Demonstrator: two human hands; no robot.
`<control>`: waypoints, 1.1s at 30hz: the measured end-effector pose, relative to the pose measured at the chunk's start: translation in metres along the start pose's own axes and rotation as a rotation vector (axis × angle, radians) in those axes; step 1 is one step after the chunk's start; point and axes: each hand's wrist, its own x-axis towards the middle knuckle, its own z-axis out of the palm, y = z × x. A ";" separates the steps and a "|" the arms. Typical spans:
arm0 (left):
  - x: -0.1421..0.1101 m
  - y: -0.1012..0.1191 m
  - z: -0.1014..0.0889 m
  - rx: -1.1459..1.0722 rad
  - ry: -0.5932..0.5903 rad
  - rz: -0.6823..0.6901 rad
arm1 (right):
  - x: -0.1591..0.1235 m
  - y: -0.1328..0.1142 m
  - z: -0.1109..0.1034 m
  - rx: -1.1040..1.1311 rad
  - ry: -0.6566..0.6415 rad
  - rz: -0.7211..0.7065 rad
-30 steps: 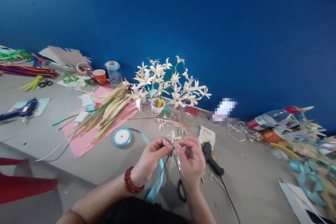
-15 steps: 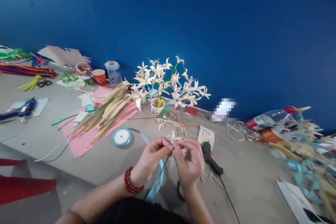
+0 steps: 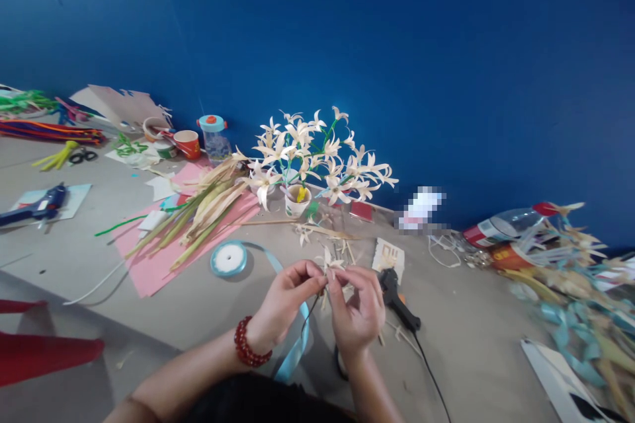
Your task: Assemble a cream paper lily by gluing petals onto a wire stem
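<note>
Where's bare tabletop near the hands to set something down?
Bare grey table between the pink paper, ribbon spool and left hand. Also bare right of the black glue gun, before the blue-ribbon pile. Crowded along the wall around the flower cup.

At the centre of the frame your left hand [image 3: 288, 297] and right hand [image 3: 354, 307] pinch a small flower [image 3: 331, 263] of pale, matt, papery husk strips on a thin dark stem. On your left wrist sits a bracelet [image 3: 247, 342] of glossy red beads. The table [image 3: 188, 304] under them looks matt and grey, slightly rough. Left of centre, the ribbon spool [image 3: 229, 258] carries smooth, satiny light-blue ribbon. Just right of your hands lies a glue gun [image 3: 397, 299] of black matt plastic. Further left, dry fibrous husks [image 3: 203, 211] rest on a sheet of flat pink paper [image 3: 153, 264]. At the right edge a clear plastic bottle [image 3: 510, 223] shines.
</note>
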 end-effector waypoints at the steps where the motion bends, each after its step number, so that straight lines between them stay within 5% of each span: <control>1: 0.000 -0.001 0.000 -0.001 0.004 0.008 | -0.001 0.000 0.000 0.027 0.003 0.019; 8: 0.000 -0.004 0.001 0.017 0.062 0.115 | -0.011 -0.002 -0.003 0.102 -0.020 0.066; 18: -0.004 -0.001 -0.005 0.420 0.029 0.502 | -0.014 -0.010 -0.004 0.182 -0.036 0.111; 33: -0.002 -0.006 -0.004 0.296 0.034 0.410 | -0.005 -0.018 0.001 0.172 -0.044 0.106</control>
